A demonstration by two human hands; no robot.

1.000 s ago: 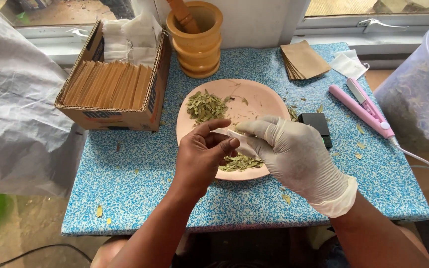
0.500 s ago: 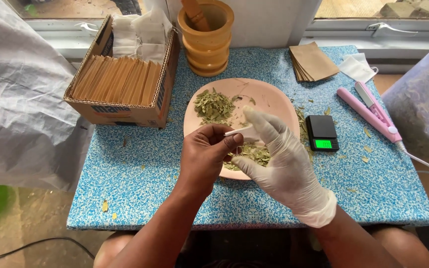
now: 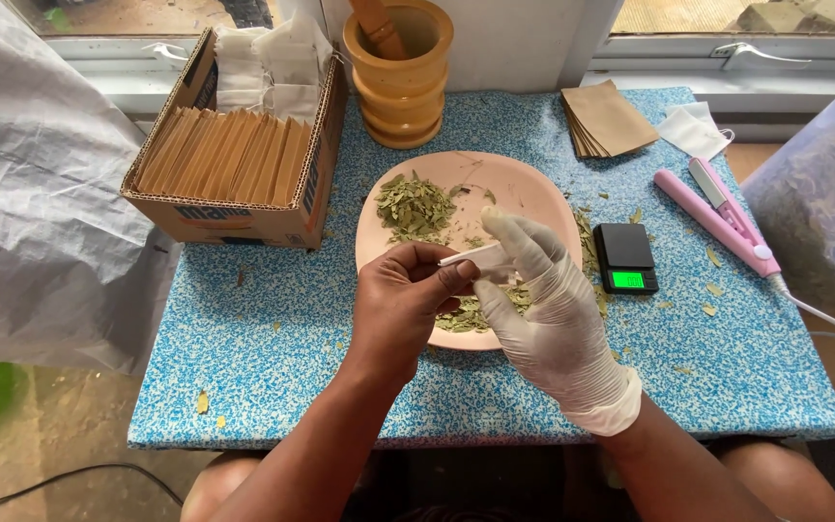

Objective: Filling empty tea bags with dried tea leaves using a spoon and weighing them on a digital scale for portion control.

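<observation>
My bare left hand [image 3: 403,300] and my right hand [image 3: 543,309], in a white glove, meet over the near edge of a pink plate [image 3: 524,188]. Together they pinch a small white sachet [image 3: 475,256], held flat between the fingertips. Dried green leaves [image 3: 416,205] lie in a pile on the plate's far left, and more leaves [image 3: 466,314] lie under my hands on the near side. The sachet's opening is hidden by my fingers.
A cardboard box [image 3: 234,217] of brown envelopes stands at the back left. A wooden mortar with pestle [image 3: 400,68], a stack of brown envelopes [image 3: 611,121], a small black scale [image 3: 626,259], a pink sealing tool [image 3: 722,217] and a plastic tub [image 3: 823,184] surround the plate on the blue table [image 3: 273,338].
My gloved fingers have shifted along the sachet, and the view has drifted slightly. Both hands stay over the plate's near edge.
</observation>
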